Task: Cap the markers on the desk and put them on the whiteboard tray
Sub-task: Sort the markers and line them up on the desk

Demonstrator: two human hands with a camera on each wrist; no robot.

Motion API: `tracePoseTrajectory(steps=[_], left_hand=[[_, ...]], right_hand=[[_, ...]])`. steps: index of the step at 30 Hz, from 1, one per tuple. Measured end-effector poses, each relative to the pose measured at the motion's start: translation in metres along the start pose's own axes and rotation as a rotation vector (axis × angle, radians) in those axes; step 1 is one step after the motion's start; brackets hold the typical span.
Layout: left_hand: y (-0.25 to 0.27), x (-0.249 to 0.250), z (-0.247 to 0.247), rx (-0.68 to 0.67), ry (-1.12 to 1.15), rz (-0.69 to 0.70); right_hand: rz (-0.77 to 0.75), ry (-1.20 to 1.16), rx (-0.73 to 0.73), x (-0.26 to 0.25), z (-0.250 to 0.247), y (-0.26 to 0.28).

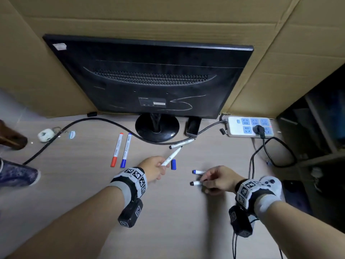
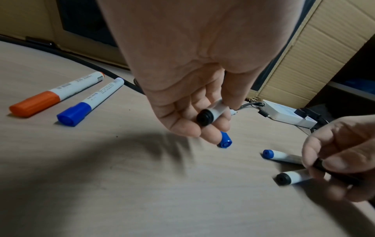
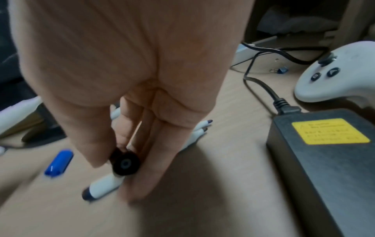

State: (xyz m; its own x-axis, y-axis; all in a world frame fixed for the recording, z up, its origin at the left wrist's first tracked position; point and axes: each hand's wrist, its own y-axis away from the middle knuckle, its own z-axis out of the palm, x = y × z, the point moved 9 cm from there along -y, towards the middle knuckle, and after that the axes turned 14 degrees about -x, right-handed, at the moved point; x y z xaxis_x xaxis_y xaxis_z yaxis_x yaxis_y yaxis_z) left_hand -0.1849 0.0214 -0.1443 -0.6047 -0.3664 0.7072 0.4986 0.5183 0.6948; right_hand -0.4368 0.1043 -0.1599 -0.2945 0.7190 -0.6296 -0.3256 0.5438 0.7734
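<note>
My left hand (image 1: 162,166) pinches an uncapped white marker (image 1: 171,156) by its black rear end (image 2: 205,117), tip pointing away to the right. A loose blue cap (image 1: 173,164) lies on the desk just beside that hand. My right hand (image 1: 205,181) pinches a black cap (image 3: 124,163) between thumb and fingers. It hovers over two uncapped markers on the desk, one blue-ended (image 1: 197,172), one black-ended (image 1: 195,183). Capped orange (image 1: 117,149) and blue (image 1: 126,150) markers lie side by side at the left. A black marker (image 1: 182,143) lies near the monitor base.
A black monitor (image 1: 149,77) stands at the back, its cable (image 1: 74,124) curving across the desk. A power strip (image 1: 250,128) sits at the back right. A white controller (image 3: 334,77) and black power adapter (image 3: 324,160) lie right of my right hand. Cardboard walls surround the desk.
</note>
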Motion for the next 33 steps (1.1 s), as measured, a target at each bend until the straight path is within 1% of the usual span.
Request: tracePoseTrajectory(steps=[2,3,7,9,12,14,16,19,23,27,30,33], left_hand=[[0.001,-0.002,0.002,-0.007,-0.008,-0.005],[0.001,-0.003,0.002,-0.007,-0.011,-0.005],[0.006,-0.002,0.001,0.001,-0.073,-0.009],[0.010,0.007,-0.002,0.009,-0.142,-0.014],[0.015,0.017,-0.006,0.009,-0.326,-0.064],[0.017,0.022,-0.005,0.002,-0.373,-0.077],[0.021,0.029,-0.005,0.026,-0.389,-0.077],[0.028,0.035,-0.009,0.077,-0.388,-0.069],[0.036,0.041,-0.012,0.090,-0.388,-0.032],[0.041,0.041,-0.011,0.073,-0.392,-0.020],[0.043,0.039,-0.009,0.056,-0.395,-0.006],[0.047,0.045,-0.007,0.065,-0.382,0.018]], right_hand=[[-0.014,0.125,-0.026,0.002,0.005,-0.003],[-0.017,0.133,-0.019,0.001,0.005,-0.004],[-0.033,-0.021,-0.011,-0.009,0.005,0.002],[-0.093,-0.050,0.013,-0.022,0.000,0.009],[-0.214,-0.045,0.032,-0.049,-0.007,0.022],[-0.236,-0.008,0.035,-0.061,-0.006,0.028],[-0.257,0.075,0.069,-0.069,-0.008,0.031],[-0.346,0.156,0.078,-0.084,-0.007,0.036],[-0.430,0.228,0.083,-0.099,-0.007,0.044],[-0.407,0.214,0.056,-0.095,-0.008,0.044],[-0.391,0.263,0.073,-0.094,-0.008,0.046],[-0.387,0.221,0.096,-0.094,-0.008,0.047]])
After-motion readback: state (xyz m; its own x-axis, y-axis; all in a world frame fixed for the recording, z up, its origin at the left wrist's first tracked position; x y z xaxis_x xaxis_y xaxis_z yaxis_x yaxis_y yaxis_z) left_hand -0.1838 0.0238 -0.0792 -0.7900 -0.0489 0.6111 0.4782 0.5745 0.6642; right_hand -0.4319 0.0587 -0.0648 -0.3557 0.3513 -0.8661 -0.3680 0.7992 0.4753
